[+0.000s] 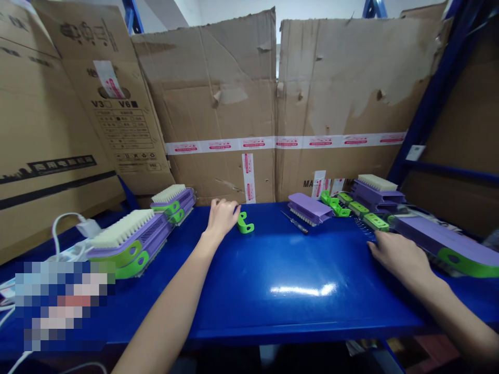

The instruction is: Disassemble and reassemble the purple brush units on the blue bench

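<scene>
My left hand [223, 215] is above the blue tabletop with its fingers curled. Its thumb is right beside a small green U-shaped bracket [245, 226]; what the bent fingers hold, if anything, is hidden. Over on the right, my right hand [401, 257] reaches down with bent fingers near a cluster of small metal springs [363, 227]. Its fingertips are mostly out of sight, so I cannot see what is between them. Close by are several green rectangular pieces [377, 222]. A purple brush head [311, 208] lies bristles down, with a screwdriver [298, 225] to its left.
Stacked purple-and-green brushes [134, 244] stand on the left, others [171, 205] behind them. More brushes [452, 244] and green brackets [335, 203] are on the right. A white power strip [74, 252] with cables lies at left. Cardboard sheets [218, 104] wall the back.
</scene>
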### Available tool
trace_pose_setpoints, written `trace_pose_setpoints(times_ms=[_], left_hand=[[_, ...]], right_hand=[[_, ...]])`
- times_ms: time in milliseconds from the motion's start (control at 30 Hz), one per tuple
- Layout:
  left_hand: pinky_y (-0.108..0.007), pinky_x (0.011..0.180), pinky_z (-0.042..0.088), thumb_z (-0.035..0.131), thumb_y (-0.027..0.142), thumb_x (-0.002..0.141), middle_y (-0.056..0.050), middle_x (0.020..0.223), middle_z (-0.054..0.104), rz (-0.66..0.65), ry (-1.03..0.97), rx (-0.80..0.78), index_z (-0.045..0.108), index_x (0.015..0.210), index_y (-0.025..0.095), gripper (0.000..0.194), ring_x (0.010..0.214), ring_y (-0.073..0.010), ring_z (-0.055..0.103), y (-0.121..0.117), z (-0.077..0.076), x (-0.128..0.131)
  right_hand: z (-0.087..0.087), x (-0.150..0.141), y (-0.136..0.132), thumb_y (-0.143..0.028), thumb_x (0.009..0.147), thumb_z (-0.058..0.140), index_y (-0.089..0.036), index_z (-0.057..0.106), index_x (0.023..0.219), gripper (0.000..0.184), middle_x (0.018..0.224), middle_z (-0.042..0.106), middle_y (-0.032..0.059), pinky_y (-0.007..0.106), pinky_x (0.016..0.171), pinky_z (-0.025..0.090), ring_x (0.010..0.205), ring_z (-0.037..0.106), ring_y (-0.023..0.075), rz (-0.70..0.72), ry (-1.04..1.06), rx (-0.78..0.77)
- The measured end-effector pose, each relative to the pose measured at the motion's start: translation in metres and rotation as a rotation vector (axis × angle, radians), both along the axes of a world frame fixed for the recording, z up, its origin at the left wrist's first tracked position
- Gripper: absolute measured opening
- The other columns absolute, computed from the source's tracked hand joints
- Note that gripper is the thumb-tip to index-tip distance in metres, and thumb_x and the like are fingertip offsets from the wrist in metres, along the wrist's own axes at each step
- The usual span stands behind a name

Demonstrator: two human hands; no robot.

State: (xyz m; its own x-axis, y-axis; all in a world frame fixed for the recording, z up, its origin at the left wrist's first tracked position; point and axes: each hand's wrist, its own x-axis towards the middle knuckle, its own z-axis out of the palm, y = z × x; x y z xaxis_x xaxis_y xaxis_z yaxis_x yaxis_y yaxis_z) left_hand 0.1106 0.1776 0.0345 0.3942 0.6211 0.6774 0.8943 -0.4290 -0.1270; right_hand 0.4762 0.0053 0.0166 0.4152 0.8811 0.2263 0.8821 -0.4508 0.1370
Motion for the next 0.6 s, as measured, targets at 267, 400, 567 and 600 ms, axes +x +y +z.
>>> trace_pose_setpoints(times_ms=[267, 400, 567, 600], left_hand=[[-0.04, 0.077, 0.037, 0.046, 0.028, 0.09, -0.01, 0.079, 0.071, -0.009, -0.001, -0.024, 0.068, 0.08, 0.018, 0.026, 0.079, -0.025, 0.063, 0.0, -0.001, 0.001], [-0.04, 0.077, 0.037, 0.045, 0.028, 0.09, -0.01, 0.078, 0.07, -0.012, -0.01, -0.027, 0.068, 0.08, 0.018, 0.028, 0.078, -0.025, 0.063, 0.0, -0.001, 0.001], [-0.04, 0.076, 0.038, 0.042, 0.028, 0.09, -0.01, 0.076, 0.07, -0.025, -0.026, 0.004, 0.068, 0.077, 0.019, 0.03, 0.075, -0.0239, 0.063, 0.0, -0.002, 0.001], [-0.04, 0.076, 0.039, 0.042, 0.028, 0.09, -0.01, 0.076, 0.07, -0.028, -0.028, 0.006, 0.068, 0.077, 0.019, 0.03, 0.075, -0.0238, 0.063, 0.0, -0.002, 0.001]], right_hand=[[-0.012, 0.012, -0.008, -0.037, 0.089, 0.041, -0.017, 0.059, 0.108, 0.033, 0.094, 0.062, 0.014, 0.038, 0.063, 0.046, 0.087, 0.063, 0.0311, -0.006, 0.014, 0.047], [-0.018, 0.027, -0.004, -0.029, 0.089, 0.041, -0.014, 0.059, 0.107, 0.03, 0.096, 0.062, 0.0149, 0.035, 0.066, 0.046, 0.087, 0.064, 0.0287, 0.049, 0.009, 0.057], [-0.016, 0.032, 0.003, -0.027, 0.09, 0.041, -0.014, 0.06, 0.106, 0.028, 0.094, 0.063, 0.0151, 0.036, 0.066, 0.046, 0.084, 0.064, 0.0284, 0.055, 0.027, 0.08], [-0.015, 0.031, 0.003, -0.027, 0.09, 0.041, -0.014, 0.059, 0.107, 0.028, 0.095, 0.063, 0.0152, 0.036, 0.065, 0.047, 0.084, 0.064, 0.0287, 0.051, 0.034, 0.079]])
